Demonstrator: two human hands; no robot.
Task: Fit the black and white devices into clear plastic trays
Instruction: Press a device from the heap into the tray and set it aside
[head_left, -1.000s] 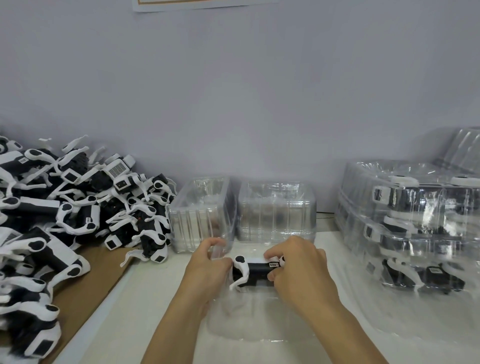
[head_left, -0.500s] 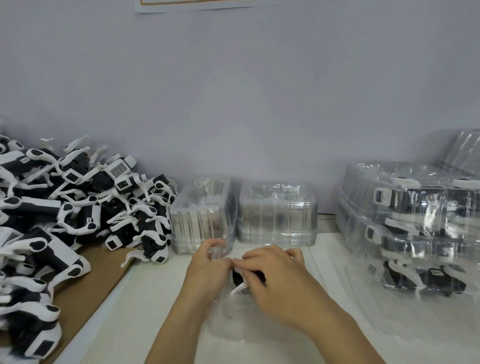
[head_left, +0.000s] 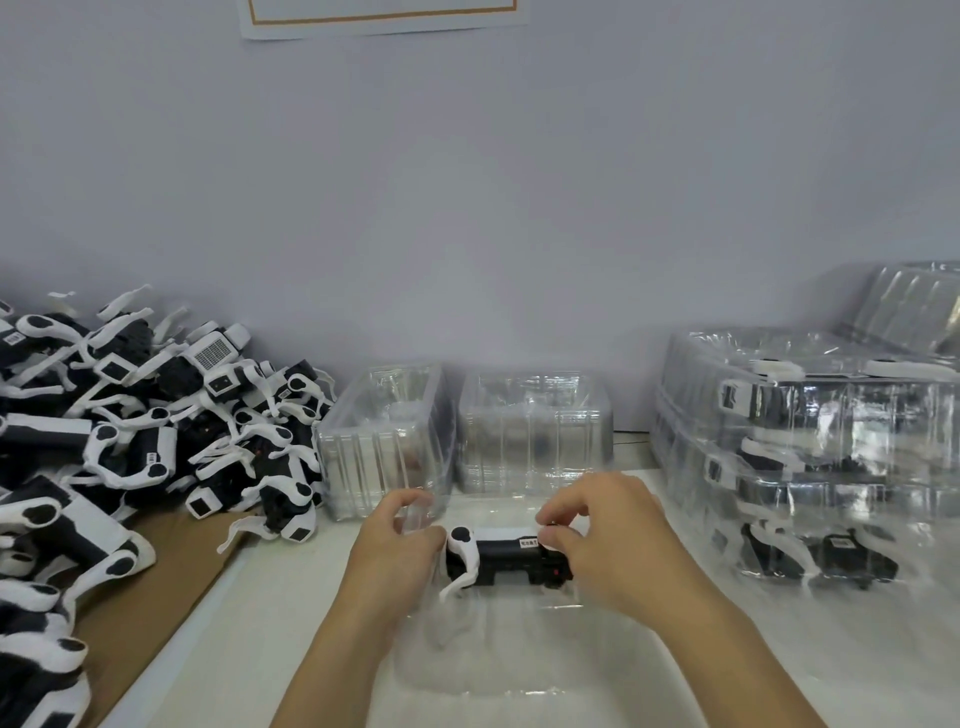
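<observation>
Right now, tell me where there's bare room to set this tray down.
Free: the white table strip between the brown cardboard and the left hand. Crowded: the device pile far left, packed trays right, empty tray stacks behind.

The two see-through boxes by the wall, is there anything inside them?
They look empty. Through the clear walls of the left stack of trays and the right stack of trays only ribs and glare show, no black and white device.
</observation>
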